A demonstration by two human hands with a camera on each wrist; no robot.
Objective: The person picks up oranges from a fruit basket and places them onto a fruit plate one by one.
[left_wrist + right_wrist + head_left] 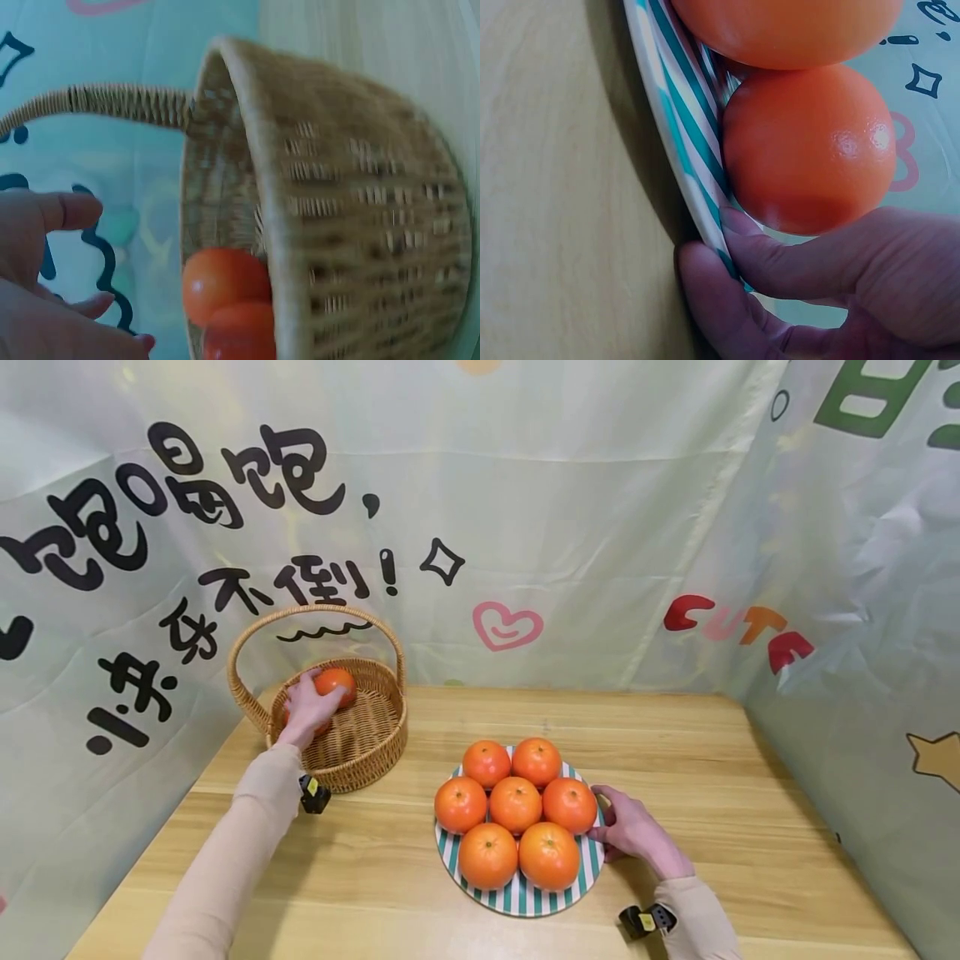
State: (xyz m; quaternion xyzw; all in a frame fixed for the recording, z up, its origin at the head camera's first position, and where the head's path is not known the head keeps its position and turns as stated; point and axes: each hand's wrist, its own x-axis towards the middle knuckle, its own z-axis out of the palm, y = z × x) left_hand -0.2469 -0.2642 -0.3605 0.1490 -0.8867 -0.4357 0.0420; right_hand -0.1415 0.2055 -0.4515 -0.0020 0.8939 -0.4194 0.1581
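Note:
My left hand (305, 708) is over a wicker basket (382, 766) with a tall handle at the back left. In the left wrist view its fingers (75, 211) are spread, apart from two glossy oranges (225, 283) inside the basket. In the head view the hand partly covers these oranges (339, 686). My right hand (637, 827) pinches the right rim of a round green-and-white striped plate (525, 903), thumb above and a finger below, as the right wrist view shows. Several oranges (515, 805) sit on the plate, one (810, 150) close beside the thumb.
Everything stands on a wooden table (675, 735). A printed cloth (585, 543) with lettering and drawings hangs behind and along both sides. The basket's handle (318, 608) arches above its opening. A gap of bare wood separates the basket from the plate.

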